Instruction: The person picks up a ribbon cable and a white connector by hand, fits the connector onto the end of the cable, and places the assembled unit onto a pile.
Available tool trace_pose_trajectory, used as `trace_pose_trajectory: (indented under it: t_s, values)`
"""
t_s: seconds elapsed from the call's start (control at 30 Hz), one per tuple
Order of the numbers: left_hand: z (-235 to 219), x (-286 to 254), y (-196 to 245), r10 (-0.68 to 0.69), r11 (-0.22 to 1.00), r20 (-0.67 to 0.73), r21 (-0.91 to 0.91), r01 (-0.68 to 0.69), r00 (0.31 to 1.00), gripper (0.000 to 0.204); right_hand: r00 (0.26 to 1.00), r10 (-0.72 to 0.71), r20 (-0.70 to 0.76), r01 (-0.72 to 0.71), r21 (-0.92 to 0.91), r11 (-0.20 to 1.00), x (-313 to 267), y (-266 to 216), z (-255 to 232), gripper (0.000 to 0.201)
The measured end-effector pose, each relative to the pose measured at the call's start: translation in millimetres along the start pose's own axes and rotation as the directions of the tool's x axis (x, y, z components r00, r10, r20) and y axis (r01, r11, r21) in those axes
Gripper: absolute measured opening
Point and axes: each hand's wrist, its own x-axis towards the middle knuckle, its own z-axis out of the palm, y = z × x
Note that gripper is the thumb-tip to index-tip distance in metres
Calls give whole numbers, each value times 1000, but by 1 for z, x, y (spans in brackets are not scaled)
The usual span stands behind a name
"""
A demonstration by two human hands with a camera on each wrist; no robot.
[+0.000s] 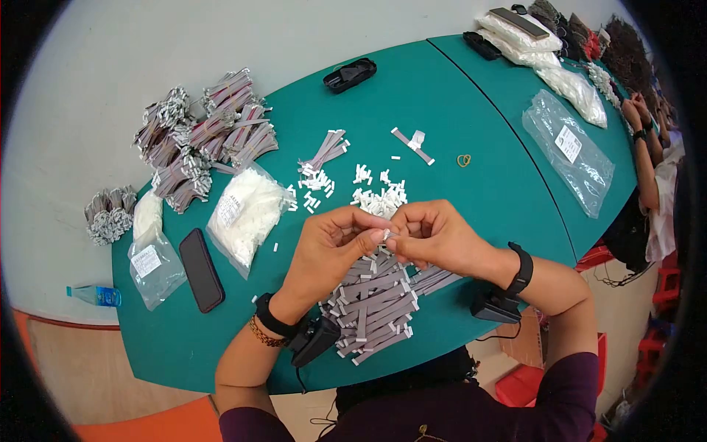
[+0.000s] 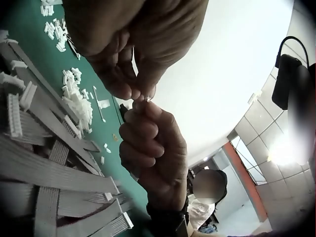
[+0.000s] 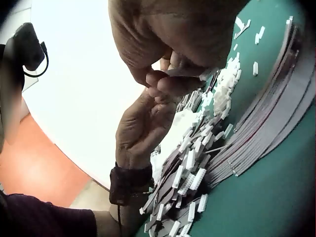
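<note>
Both hands meet fingertip to fingertip above a pile of grey ribbon cables with white end connectors. Thumb and forefinger of the left hand pinch a small white connector from one side. Opposite it, the right hand pinches at the same spot, its other fingers curled in. Fingertips cover most of the piece, and I cannot tell whether a cable end is in it. Just beyond the hands lies a heap of loose white connectors. More ribbon cables lie beside the pile, under the right hand.
Bundled cables are stacked at the table's left edge. Nearby are a bag of white connectors and a dark phone. A black case, rubber bands and a clear bag lie farther off. Another person's arm is at right.
</note>
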Motion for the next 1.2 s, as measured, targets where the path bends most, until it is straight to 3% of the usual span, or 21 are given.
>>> trace_pose_trajectory:
  t_s: [0.33,0.43,0.53,1.2]
  values:
    - [7,-2,-2,29,1000,-30,5,-29,999,12,996,84,-20,-82,71,994,-1,1,1,13]
    - [1,0,-2,-10,1000,14,-5,10,1000,12,996,-78,-34,77,-29,997,-3,2,4,12]
    - [3,1,0,-9,1000,15,-21,9,1000,12,999,31,-23,-31,-15,999,-2,-3,1,13]
    - [2,1,-3,-42,997,68,-58,46,997,11,997,81,4,-81,-3,997,1,0,-1,13]
